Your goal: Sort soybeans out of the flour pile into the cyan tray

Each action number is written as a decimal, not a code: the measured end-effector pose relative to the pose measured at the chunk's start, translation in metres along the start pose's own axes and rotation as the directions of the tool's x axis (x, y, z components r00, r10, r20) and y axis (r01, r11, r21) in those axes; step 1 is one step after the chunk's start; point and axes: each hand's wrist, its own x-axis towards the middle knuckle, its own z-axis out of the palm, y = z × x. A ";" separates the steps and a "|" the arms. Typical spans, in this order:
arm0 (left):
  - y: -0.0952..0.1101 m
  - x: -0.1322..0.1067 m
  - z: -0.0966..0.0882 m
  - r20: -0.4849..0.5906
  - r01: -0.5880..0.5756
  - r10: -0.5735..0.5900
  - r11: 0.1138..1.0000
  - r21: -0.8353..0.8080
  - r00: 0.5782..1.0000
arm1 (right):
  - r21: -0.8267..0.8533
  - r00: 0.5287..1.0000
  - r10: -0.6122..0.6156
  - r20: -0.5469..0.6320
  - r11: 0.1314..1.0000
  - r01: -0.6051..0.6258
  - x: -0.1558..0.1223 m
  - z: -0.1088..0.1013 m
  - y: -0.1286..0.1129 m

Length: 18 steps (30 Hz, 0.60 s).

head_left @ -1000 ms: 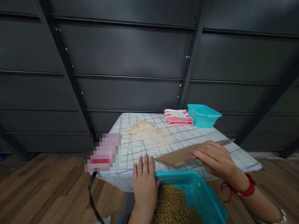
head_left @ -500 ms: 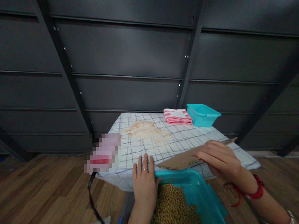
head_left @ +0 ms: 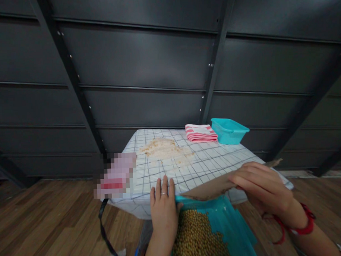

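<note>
My right hand [head_left: 263, 186] grips a strip of brown cardboard [head_left: 208, 187], whose left end lies over the far rim of a teal plastic basin [head_left: 232, 219]. Round tan beans or peas [head_left: 200, 235] cover the basin's left part. My left hand [head_left: 164, 214] lies at the table edge with its fingers stretched flat on the cloth and its thumb by the basin's rim. Beyond it, a pale crumbly or powdery heap [head_left: 165, 148] is spread on the white checked tablecloth [head_left: 216, 160].
A folded pink-and-white striped towel [head_left: 201, 133] sits at the table's back beside a small turquoise tub [head_left: 229, 131]. At the left corner is a pixelated pink item [head_left: 118, 174] with a black strap [head_left: 104, 227] hanging down. A dark panelled wall [head_left: 143, 61] stands behind.
My right hand and the cardboard have shifted a little to the right and toward me, so the strip's left end now overlaps the basin rim. My left hand has barely moved.
</note>
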 end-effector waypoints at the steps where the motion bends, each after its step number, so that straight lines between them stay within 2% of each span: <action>1: 0.000 0.000 0.000 0.003 0.004 -0.004 1.000 0.000 1.000 | -0.032 1.000 -0.010 -0.005 0.999 0.010 -0.001 0.003 0.002; 10: 0.002 0.001 -0.002 0.030 0.017 -0.017 1.000 0.007 0.999 | -0.216 0.996 -0.084 -0.036 0.974 0.074 -0.008 0.039 0.008; 18: 0.004 0.003 -0.008 0.072 0.034 -0.035 0.999 0.006 0.997 | -0.219 0.987 -0.098 -0.126 0.973 0.069 -0.007 0.041 0.023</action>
